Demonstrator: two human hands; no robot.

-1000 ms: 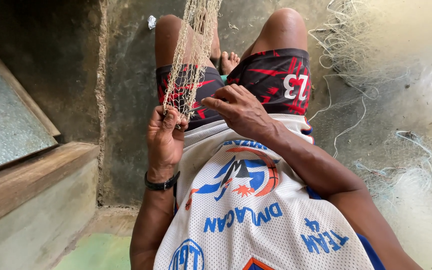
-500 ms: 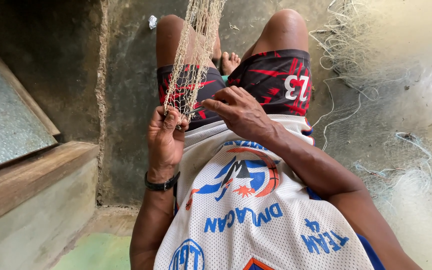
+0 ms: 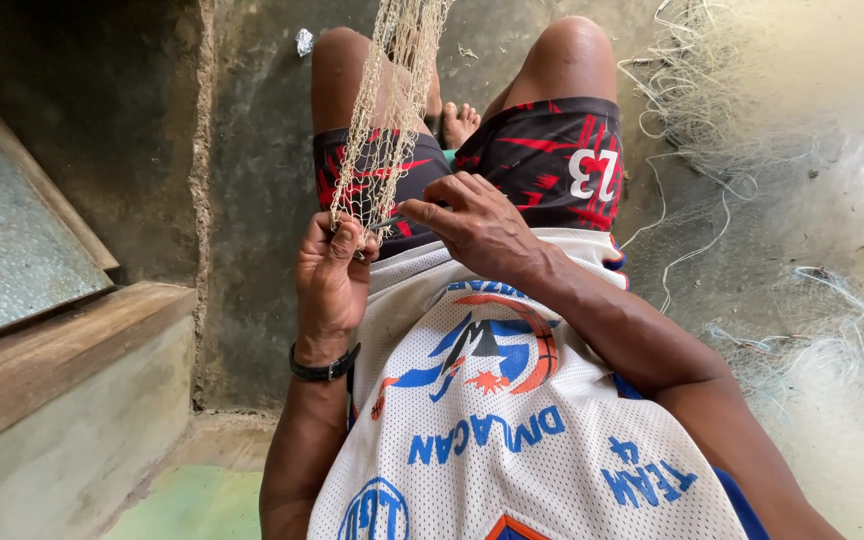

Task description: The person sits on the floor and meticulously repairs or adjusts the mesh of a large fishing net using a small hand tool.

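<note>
We see a beige knotted twine net (image 3: 390,110), coarse and matt, pinched in our left hand (image 3: 330,275), while our right hand (image 3: 477,225) touches its lower edge. Our white mesh cloth jersey (image 3: 512,420) looks perforated and soft. The grey concrete floor (image 3: 252,150) is rough, the brown wooden ledge (image 3: 52,350) worn and dull.

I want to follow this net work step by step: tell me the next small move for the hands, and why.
Probably the right hand should bring its fingertips onto the net edge just above the left hand. The left hand grips the bunched lower edge, the net hangs taut above it, and the right fingers are stretched toward that spot, beside the mesh.
</note>
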